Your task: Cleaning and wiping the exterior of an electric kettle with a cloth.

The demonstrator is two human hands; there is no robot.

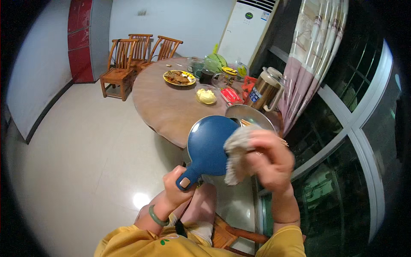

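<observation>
My left hand (176,186) grips the short handle of a round, glossy blue pan-like object (208,144), its smooth face turned up toward me. A pale square inset shows near the handle's end. In my right hand (273,157) is a bunched, greyish-white cloth (238,151), which overlaps the blue object's right edge. Motion blurs this hand, and I cannot tell whether the cloth touches the surface. Behind them a metal basin (249,112) sits at the table's near right edge, partly hidden, with wooden chopsticks (246,122) by it.
The round table (160,106) holds a yellow-rimmed plate of food (179,78), a bowl of pale yellow food (206,96), a red packet (230,95), a thermos jug (263,90) and a watermelon (216,61). Wooden chairs (120,69) stand far left; a curtain (300,64) and glass panes flank the right.
</observation>
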